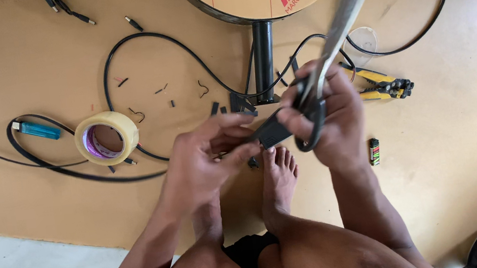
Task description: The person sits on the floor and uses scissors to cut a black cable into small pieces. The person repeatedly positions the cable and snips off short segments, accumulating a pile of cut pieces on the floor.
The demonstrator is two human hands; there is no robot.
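Aloft, right hand [333, 113] around scissors [327, 62]

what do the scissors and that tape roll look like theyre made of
Scissors: blades look like bare metal, grey and shiny though blurred; handles look like black plastic, dull. Tape roll: seemingly clear yellowish plastic film, glossy, on what may be a cardboard core.

**Soft, even daylight; blur only up close**

Light falls flat and bright over the floor [30, 68], with faint shadows under my legs. The scissors [331, 50] in my right hand [333, 116] smear out of focus near the lens. No glare anywhere.
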